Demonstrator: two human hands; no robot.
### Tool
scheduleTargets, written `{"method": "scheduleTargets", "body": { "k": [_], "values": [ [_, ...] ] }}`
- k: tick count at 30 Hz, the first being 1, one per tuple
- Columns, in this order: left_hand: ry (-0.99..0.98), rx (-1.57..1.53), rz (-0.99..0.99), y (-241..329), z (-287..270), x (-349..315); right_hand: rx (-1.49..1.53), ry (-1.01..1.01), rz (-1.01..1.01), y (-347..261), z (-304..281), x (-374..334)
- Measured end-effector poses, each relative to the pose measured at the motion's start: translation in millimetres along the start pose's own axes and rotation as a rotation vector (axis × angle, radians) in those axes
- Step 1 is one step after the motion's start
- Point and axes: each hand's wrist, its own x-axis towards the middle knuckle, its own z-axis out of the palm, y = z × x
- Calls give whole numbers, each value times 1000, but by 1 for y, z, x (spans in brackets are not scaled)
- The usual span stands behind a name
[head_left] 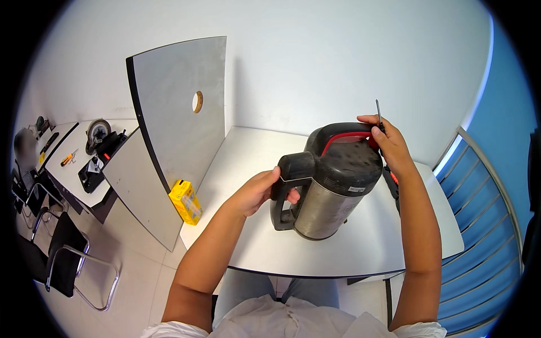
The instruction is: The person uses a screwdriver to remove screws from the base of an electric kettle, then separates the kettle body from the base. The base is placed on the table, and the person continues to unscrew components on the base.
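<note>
A steel electric kettle [329, 188] with a black lid and black handle stands tilted on the white counter [253, 163], its base resting near the counter's middle, well back from the front edge. The left hand [260, 190] has its grip clamped around the kettle's handle, fingers wrapped through the loop. The right hand [389, 141] rests on the far rim of the lid beside the red lid trim, its grip closed on a thin screwdriver [378, 114] whose shaft points upward. Open counter lies to the left of the kettle and in front of it; to the right the surface narrows toward its rounded corner. A yellow box [186, 201] sits at the counter's left edge, against a grey partition panel [174, 112] with a round hole. Beyond the panel another desk [73, 169] carries tools, and a black chair [62, 253] stands on the tiled floor. White wall behind; blue slatted panel [479, 225] on the right.
</note>
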Motion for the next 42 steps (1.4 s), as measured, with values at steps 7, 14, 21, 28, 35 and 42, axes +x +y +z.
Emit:
{"method": "scheduleTargets", "body": {
  "k": [7,14,21,28,35,42],
  "values": [
    [-64,20,-22,-6,-11,4,-150,-3,-128,-5,3,8],
    [-112,-126,177,-17,-16,6,-257,-49,-108,-29,7,24],
    [360,347,80,-15,21,9,-534,-218,-244,-50,0,28],
    [314,390,52,-7,15,19,-711,-365,-283,-59,-6,46],
    [259,378,57,-8,4,25,-765,-476,-149,-74,-1,61],
    [262,366,13,-12,-2,30,-832,-540,-77,-89,9,71]
  ]
}}
